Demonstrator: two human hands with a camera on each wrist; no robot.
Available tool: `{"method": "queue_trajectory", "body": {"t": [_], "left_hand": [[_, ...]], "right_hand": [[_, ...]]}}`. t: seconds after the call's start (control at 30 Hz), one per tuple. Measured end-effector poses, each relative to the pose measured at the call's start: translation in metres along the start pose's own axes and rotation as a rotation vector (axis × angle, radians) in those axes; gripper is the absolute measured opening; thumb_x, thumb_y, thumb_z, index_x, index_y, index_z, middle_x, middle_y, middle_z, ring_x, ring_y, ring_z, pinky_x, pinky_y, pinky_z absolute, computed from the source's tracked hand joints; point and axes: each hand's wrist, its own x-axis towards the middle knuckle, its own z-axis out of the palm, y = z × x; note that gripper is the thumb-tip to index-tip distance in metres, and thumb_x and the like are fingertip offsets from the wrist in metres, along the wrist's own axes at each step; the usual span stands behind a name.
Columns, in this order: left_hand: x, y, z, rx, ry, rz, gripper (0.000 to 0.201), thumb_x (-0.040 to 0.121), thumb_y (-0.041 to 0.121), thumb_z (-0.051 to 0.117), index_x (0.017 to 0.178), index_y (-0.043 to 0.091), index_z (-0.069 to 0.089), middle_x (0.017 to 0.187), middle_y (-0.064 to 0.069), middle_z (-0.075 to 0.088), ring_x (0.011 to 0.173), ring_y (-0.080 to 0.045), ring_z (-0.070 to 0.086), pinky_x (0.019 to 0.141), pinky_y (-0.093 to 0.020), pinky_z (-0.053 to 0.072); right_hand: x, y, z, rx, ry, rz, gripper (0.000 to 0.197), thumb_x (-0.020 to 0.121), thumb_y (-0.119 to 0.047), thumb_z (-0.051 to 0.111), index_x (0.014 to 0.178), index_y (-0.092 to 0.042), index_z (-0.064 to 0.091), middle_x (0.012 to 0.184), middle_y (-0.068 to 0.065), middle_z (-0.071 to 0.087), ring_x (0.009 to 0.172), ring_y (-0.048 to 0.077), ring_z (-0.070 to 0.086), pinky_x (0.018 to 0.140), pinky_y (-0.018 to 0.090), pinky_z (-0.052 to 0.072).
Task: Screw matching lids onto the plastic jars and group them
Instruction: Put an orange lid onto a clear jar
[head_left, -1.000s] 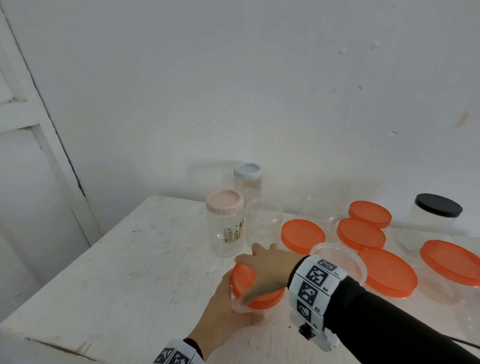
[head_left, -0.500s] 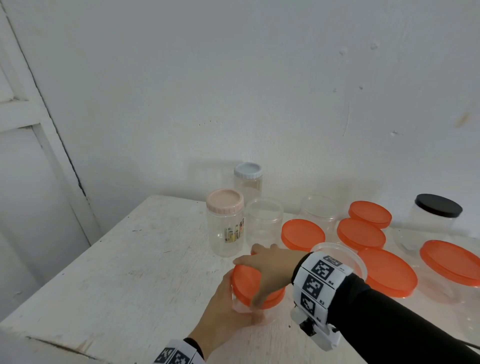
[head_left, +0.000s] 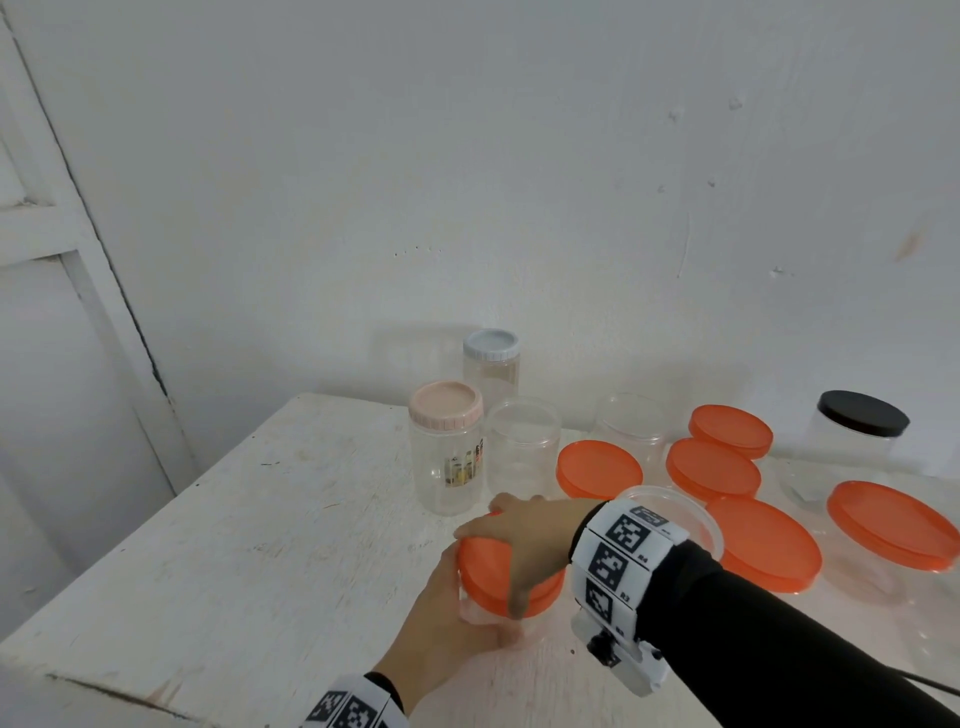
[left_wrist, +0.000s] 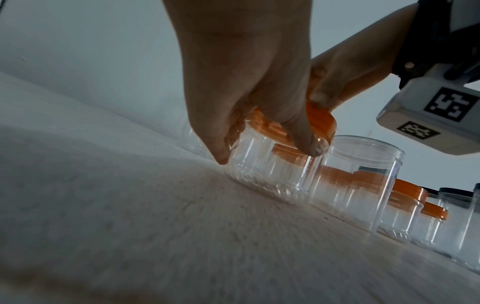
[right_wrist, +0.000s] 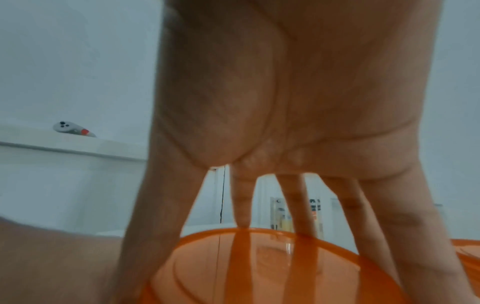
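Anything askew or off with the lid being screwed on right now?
Yes. In the left wrist view the orange lid sits tilted on the clear jar, the side nearer the right hand riding higher, so it may be cross-threading. The left hand holds the jar. Nothing spilled or broken.

Orange lid (head_left: 491, 577) atop clear jar (left_wrist: 270, 170)

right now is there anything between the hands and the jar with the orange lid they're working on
Nothing visible does. The right hand already grips the orange lid from above, and the left hand holds the clear jar under it. The nearest open jar stands beside it, not between.
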Motion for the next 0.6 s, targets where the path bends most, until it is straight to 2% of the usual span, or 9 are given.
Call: {"method": "queue_trajectory", "body": {"t": [0.1, 0.2, 0.27, 0.33, 0.37, 0.43, 0.5, 0.6], "left_hand": [[0.0, -0.003, -0.001, -0.027, -0.017, 0.019, 0.12, 0.058, 0.031, 0.092, 0.148, 0.028, 0.013, 0.139, 0.01, 0.037, 0.118, -0.006, 0.038, 0.105, -0.029, 0.034], [-0.001, -0.004, -0.003, -0.036, -0.047, 0.043, 0.116, 0.055, 0.037, 0.092, 0.141, 0.036, 0.014, 0.131, 0.016, 0.036, 0.115, -0.004, 0.038, 0.101, -0.026, 0.035], [-0.003, -0.001, -0.003, -0.032, -0.059, 0.046, 0.121, 0.048, 0.043, 0.091, 0.141, 0.035, 0.014, 0.136, 0.012, 0.036, 0.119, -0.006, 0.039, 0.106, -0.031, 0.036], [-0.005, 0.002, -0.003, -0.032, -0.053, 0.025, 0.133, 0.038, 0.049, 0.088, 0.146, 0.029, 0.013, 0.142, 0.008, 0.034, 0.127, -0.011, 0.037, 0.112, -0.037, 0.035], [-0.005, 0.003, -0.002, -0.035, -0.047, 0.018, 0.135, 0.037, 0.049, 0.088, 0.147, 0.028, 0.012, 0.143, 0.007, 0.033, 0.129, -0.013, 0.036, 0.113, -0.038, 0.034], [-0.006, 0.004, -0.002, -0.055, -0.04, 0.021, 0.127, 0.049, 0.038, 0.093, 0.147, 0.027, 0.012, 0.143, 0.007, 0.033, 0.126, -0.011, 0.036, 0.113, -0.038, 0.034], [-0.008, 0.004, -0.002, -0.068, -0.043, 0.027, 0.125, 0.051, 0.035, 0.093, 0.147, 0.027, 0.013, 0.141, 0.009, 0.033, 0.125, -0.01, 0.036, 0.113, -0.038, 0.034], [-0.011, 0.009, -0.002, -0.063, -0.042, 0.036, 0.134, 0.034, 0.048, 0.085, 0.146, 0.025, 0.015, 0.145, 0.004, 0.035, 0.131, -0.016, 0.038, 0.112, -0.042, 0.036]], "right_hand": [[0.001, 0.003, 0.003, 0.036, 0.052, 0.021, 0.094, 0.073, -0.061, 0.071, 0.148, -0.046, 0.015, 0.146, 0.002, 0.026, 0.133, 0.033, 0.032, 0.101, 0.053, 0.039], [0.003, 0.001, 0.009, 0.043, 0.111, 0.068, 0.099, 0.069, -0.076, 0.063, 0.149, -0.033, 0.021, 0.144, 0.008, 0.03, 0.127, 0.034, 0.04, 0.097, 0.049, 0.042], [0.004, 0.001, 0.009, 0.032, 0.092, 0.092, 0.104, 0.067, -0.076, 0.064, 0.149, -0.033, 0.018, 0.145, 0.008, 0.029, 0.128, 0.034, 0.041, 0.098, 0.05, 0.042], [0.002, 0.002, 0.006, 0.012, 0.035, 0.085, 0.108, 0.065, -0.07, 0.071, 0.149, -0.041, 0.01, 0.149, 0.005, 0.023, 0.133, 0.034, 0.035, 0.1, 0.054, 0.039], [0.001, 0.003, 0.005, 0.005, 0.012, 0.069, 0.109, 0.066, -0.064, 0.075, 0.149, -0.046, 0.007, 0.151, 0.002, 0.02, 0.135, 0.034, 0.032, 0.101, 0.055, 0.038], [0.001, 0.004, 0.005, 0.012, 0.007, 0.034, 0.108, 0.068, -0.055, 0.079, 0.148, -0.049, 0.006, 0.152, -0.001, 0.019, 0.137, 0.033, 0.029, 0.102, 0.055, 0.037], [0.003, 0.006, 0.007, 0.019, 0.039, 0.019, 0.107, 0.068, -0.057, 0.078, 0.148, -0.047, 0.008, 0.15, 0.0, 0.023, 0.136, 0.033, 0.029, 0.102, 0.054, 0.038], [0.004, 0.008, 0.012, 0.037, 0.076, 0.027, 0.106, 0.067, -0.065, 0.073, 0.149, -0.044, 0.009, 0.147, 0.001, 0.026, 0.134, 0.033, 0.03, 0.101, 0.053, 0.039]]}}
